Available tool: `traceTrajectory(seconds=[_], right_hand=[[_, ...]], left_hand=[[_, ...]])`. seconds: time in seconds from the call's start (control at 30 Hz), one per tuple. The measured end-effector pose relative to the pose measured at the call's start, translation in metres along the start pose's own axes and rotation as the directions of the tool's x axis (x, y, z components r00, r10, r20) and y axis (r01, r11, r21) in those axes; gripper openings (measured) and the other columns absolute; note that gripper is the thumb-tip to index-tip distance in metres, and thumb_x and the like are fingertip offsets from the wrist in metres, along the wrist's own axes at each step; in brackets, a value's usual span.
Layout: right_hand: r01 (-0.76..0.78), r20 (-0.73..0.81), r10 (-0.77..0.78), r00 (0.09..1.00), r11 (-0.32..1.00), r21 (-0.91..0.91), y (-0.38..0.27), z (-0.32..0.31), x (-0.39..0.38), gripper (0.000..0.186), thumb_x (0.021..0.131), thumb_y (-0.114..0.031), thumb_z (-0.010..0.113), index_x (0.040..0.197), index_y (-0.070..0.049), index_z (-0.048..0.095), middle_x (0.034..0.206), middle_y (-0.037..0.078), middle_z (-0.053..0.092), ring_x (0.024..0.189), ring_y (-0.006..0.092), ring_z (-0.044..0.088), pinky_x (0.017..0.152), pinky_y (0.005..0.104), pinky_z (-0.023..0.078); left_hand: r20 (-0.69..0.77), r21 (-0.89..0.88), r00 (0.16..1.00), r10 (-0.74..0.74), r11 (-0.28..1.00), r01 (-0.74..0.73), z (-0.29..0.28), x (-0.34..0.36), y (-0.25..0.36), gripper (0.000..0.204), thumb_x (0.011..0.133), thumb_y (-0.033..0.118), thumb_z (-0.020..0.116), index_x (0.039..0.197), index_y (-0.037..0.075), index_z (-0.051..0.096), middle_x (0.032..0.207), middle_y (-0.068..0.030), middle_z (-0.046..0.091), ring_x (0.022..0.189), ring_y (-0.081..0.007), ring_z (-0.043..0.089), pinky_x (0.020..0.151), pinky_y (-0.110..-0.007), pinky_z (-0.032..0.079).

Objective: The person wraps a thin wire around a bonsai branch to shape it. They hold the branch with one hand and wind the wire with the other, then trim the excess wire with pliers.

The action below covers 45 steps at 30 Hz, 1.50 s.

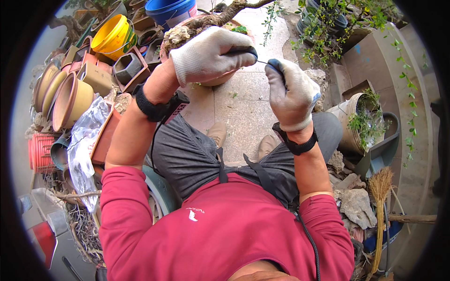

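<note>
A short dark length of thin wire stretches between my two hands, both in white knit work gloves with dark fingertips. My left hand is closed in a pinch on one end of it. At the other end, my right hand has its fingers curled and pressed together on the strand. Just beyond the left hand stands a potted tree with a thick, bent brown trunk and a rough pale stone beside it. The left glove hides much of its pot.
At left crowd stacked clay pots, a yellow bucket, a blue bucket and a clear plastic bag. On the right are a tipped pale bucket of greenery, broken stones, a straw broom and trailing vines.
</note>
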State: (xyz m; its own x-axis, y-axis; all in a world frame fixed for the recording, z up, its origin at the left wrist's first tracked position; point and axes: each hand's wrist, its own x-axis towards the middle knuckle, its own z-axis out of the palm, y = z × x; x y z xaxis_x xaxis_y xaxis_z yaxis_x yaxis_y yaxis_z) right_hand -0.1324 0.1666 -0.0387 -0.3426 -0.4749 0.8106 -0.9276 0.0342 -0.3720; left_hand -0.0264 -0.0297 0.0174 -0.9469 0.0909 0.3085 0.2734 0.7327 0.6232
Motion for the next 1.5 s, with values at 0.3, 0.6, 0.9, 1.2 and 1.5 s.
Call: traceTrajectory(seconds=[0.3,0.6,0.9,1.2,1.5], right_hand=[[-0.178,-0.095,0.195,0.976,0.970,0.162,0.012,0.004,-0.003,0.013,0.083,-0.004,0.076,0.094,-0.003,0.070,0.077,0.014,0.067,0.063,0.0299,0.066,0.058,0.0358,0.051],[-0.063,-0.011,0.064,0.998,0.996,0.068,0.010,0.003,0.004,0.015,0.086,-0.007,0.076,0.100,-0.003,0.072,0.083,0.013,0.070,0.071,0.0240,0.068,0.065,0.0328,0.053],[0.068,-0.084,-0.070,0.994,0.997,-0.034,0.007,0.007,0.010,0.014,0.085,-0.008,0.076,0.098,-0.005,0.071,0.083,0.014,0.068,0.072,0.0323,0.067,0.064,0.0381,0.052],[-0.264,0.112,0.243,0.963,0.936,0.232,0.007,0.000,0.007,0.011,0.092,-0.004,0.070,0.100,0.003,0.072,0.077,0.007,0.071,0.069,0.0095,0.066,0.065,0.0254,0.054],[-0.692,0.535,0.438,0.722,0.477,0.543,-0.003,-0.022,0.020,0.020,0.097,-0.015,0.062,0.103,0.001,0.071,0.074,0.004,0.068,0.055,0.0040,0.051,0.050,0.0194,0.037]], left_hand=[[-0.094,-0.232,0.987,-0.132,0.967,0.107,0.003,-0.014,-0.023,0.023,0.099,0.019,0.066,0.108,-0.001,0.069,0.089,-0.0045,0.068,0.079,-0.0102,0.061,0.074,-0.027,0.052],[-0.264,-0.175,0.964,-0.035,0.984,-0.013,0.015,-0.010,-0.018,0.024,0.098,0.019,0.067,0.111,-0.001,0.071,0.088,-0.0052,0.070,0.079,-0.0111,0.064,0.072,-0.028,0.053],[-0.353,-0.043,0.935,0.020,0.998,-0.037,0.018,-0.002,-0.001,0.020,0.095,0.016,0.069,0.104,-0.002,0.072,0.078,-0.0066,0.065,0.072,-0.0095,0.059,0.065,-0.028,0.050],[-0.418,-0.097,0.907,-0.044,0.995,0.004,0.037,-0.010,0.017,0.017,0.094,0.013,0.070,0.101,-0.003,0.071,0.070,-0.0048,0.056,0.065,-0.0089,0.048,0.057,-0.028,0.043],[-0.337,-0.124,0.941,-0.035,0.992,-0.007,0.027,-0.013,0.014,0.018,0.096,0.014,0.070,0.102,-0.003,0.071,0.071,-0.0023,0.056,0.067,-0.0072,0.051,0.058,-0.027,0.043]])
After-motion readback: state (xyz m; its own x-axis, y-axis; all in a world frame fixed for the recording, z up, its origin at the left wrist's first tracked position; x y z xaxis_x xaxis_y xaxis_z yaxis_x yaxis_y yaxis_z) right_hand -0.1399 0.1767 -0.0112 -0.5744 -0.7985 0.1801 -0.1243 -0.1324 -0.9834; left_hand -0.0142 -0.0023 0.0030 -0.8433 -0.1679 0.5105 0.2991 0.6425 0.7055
